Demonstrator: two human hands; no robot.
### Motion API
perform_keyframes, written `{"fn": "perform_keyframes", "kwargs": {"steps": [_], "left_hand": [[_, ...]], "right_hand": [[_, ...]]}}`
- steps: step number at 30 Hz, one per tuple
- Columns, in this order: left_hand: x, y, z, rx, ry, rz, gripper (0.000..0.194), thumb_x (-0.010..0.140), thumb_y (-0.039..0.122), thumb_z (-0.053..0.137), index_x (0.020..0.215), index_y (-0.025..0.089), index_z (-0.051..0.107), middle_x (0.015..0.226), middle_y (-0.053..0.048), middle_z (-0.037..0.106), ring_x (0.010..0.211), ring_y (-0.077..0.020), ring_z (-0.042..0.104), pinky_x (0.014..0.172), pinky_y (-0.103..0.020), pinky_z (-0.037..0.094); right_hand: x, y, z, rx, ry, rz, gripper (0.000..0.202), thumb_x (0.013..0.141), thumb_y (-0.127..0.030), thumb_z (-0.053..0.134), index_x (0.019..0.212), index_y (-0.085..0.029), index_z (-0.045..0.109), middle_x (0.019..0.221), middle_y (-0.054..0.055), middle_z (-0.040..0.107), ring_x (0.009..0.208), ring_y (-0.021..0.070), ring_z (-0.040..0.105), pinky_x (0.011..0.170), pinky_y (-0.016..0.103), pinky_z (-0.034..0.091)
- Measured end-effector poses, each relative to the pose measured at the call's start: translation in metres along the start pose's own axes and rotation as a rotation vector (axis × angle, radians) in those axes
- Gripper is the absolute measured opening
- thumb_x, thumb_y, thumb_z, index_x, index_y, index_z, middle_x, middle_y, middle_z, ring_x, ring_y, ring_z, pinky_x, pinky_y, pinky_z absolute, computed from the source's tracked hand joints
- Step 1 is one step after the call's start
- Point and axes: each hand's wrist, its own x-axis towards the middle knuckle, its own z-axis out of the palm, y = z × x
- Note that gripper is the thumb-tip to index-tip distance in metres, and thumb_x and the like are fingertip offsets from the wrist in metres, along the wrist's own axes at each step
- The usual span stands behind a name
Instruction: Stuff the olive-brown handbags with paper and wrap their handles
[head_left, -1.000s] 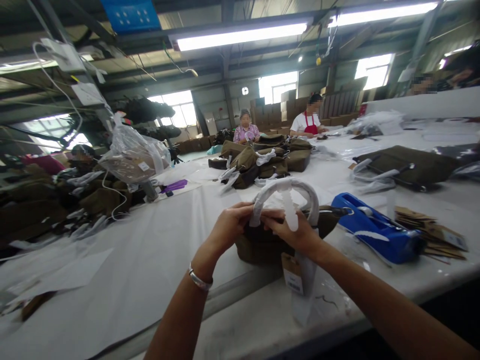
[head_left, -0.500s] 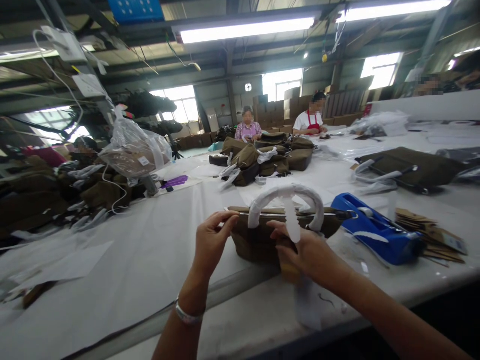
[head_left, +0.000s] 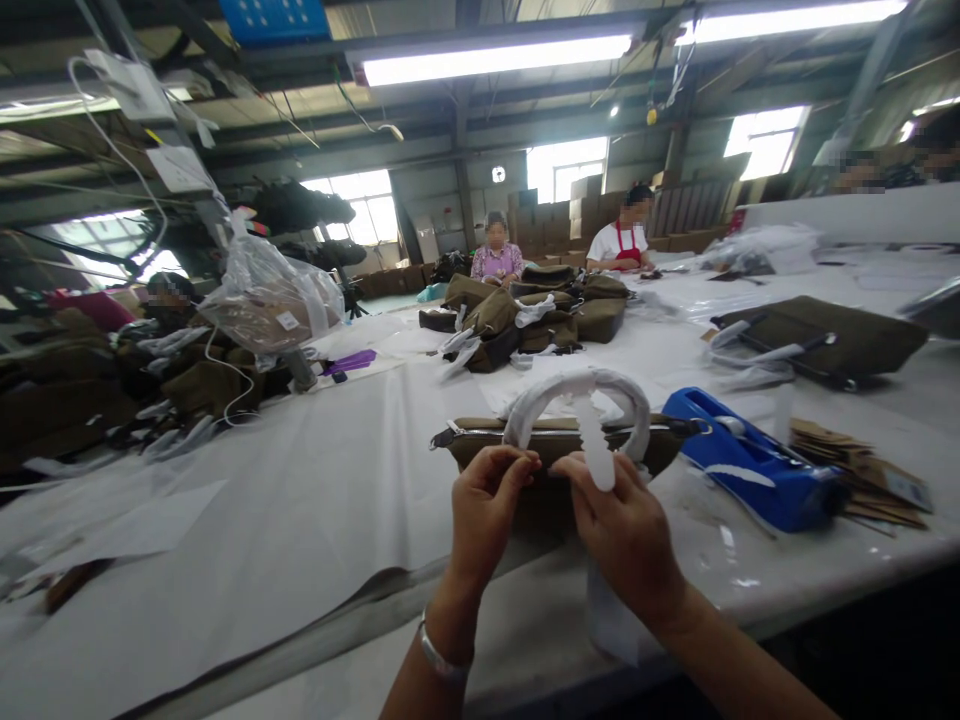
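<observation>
on the white table (head_left: 300, 530), near its front edge: one brown bag (head_left: 546, 505), upright, zip (head_left: 484, 433) along the top, pale wrapped handle (head_left: 636, 392) arched above, white notched strip (head_left: 598, 450) hanging from it. left hand (head_left: 486, 515): thumb and fingertips pinched together before the bag (anything between them too small to tell). right hand (head_left: 628, 535): fingers bent inward below the handle, grip cannot be told. beside bag: blue plastic device (head_left: 750, 460).

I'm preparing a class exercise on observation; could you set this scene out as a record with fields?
Bag: brown, zip along top, on white table
Handle: pale-wrapped, arched upright
Left hand grip: fingers curled before bag, hold unclear
Right hand grip: fingers curled before bag, hold unclear
Right of bag: blue device, brown cards
Beyond: heap of similar bags
</observation>
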Motion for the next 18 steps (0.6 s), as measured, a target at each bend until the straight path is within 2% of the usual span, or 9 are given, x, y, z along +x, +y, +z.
{"fn": "perform_keyframes", "kwargs": {"steps": [4, 6, 8, 12, 18], "left_hand": [[-0.001, -0.006, 0.0, 0.076, 0.073, 0.033, 0.015, 0.091, 0.033, 0.072, 0.093, 0.019, 0.073, 0.095, -0.004, 0.077, 0.09, -0.0175, 0.071, 0.085, -0.028, 0.056], [-0.001, -0.008, -0.003, 0.07, 0.087, 0.023, 0.015, 0.091, 0.034, 0.072, 0.094, 0.019, 0.074, 0.094, -0.004, 0.077, 0.088, -0.0171, 0.071, 0.082, -0.027, 0.056], [0.0, -0.01, -0.006, 0.073, 0.094, 0.015, 0.016, 0.09, 0.034, 0.073, 0.094, 0.019, 0.075, 0.091, -0.003, 0.077, 0.086, -0.0168, 0.07, 0.079, -0.026, 0.056], [0.003, -0.016, -0.006, 0.104, 0.117, 0.007, 0.016, 0.088, 0.034, 0.074, 0.091, 0.019, 0.076, 0.088, -0.003, 0.077, 0.083, -0.0172, 0.071, 0.077, -0.026, 0.056], [0.005, -0.024, -0.002, 0.108, 0.141, -0.027, 0.02, 0.082, 0.034, 0.08, 0.096, 0.021, 0.076, 0.087, -0.002, 0.078, 0.082, -0.018, 0.073, 0.079, -0.028, 0.058]], "right_hand": [[-0.011, 0.001, 0.021, 0.175, -0.176, -0.008, 0.029, 0.098, -0.013, 0.055, 0.125, -0.021, 0.063, 0.115, 0.009, 0.072, 0.105, 0.0256, 0.067, 0.094, 0.042, 0.058], [-0.018, 0.005, 0.026, 0.29, -0.187, 0.027, 0.034, 0.096, -0.023, 0.062, 0.13, -0.021, 0.06, 0.121, 0.01, 0.07, 0.114, 0.0261, 0.065, 0.099, 0.042, 0.057], [-0.022, 0.01, 0.027, 0.328, -0.139, 0.078, 0.033, 0.096, -0.027, 0.063, 0.129, -0.022, 0.06, 0.123, 0.01, 0.068, 0.116, 0.0255, 0.065, 0.1, 0.041, 0.057], [-0.022, 0.021, 0.028, 0.265, -0.078, 0.158, 0.019, 0.1, -0.026, 0.057, 0.116, -0.024, 0.067, 0.112, 0.009, 0.07, 0.102, 0.023, 0.07, 0.094, 0.039, 0.059], [-0.012, 0.03, 0.031, 0.11, -0.139, 0.111, 0.014, 0.098, -0.031, 0.064, 0.104, -0.022, 0.073, 0.104, 0.007, 0.073, 0.096, 0.0233, 0.068, 0.089, 0.036, 0.055]]}}
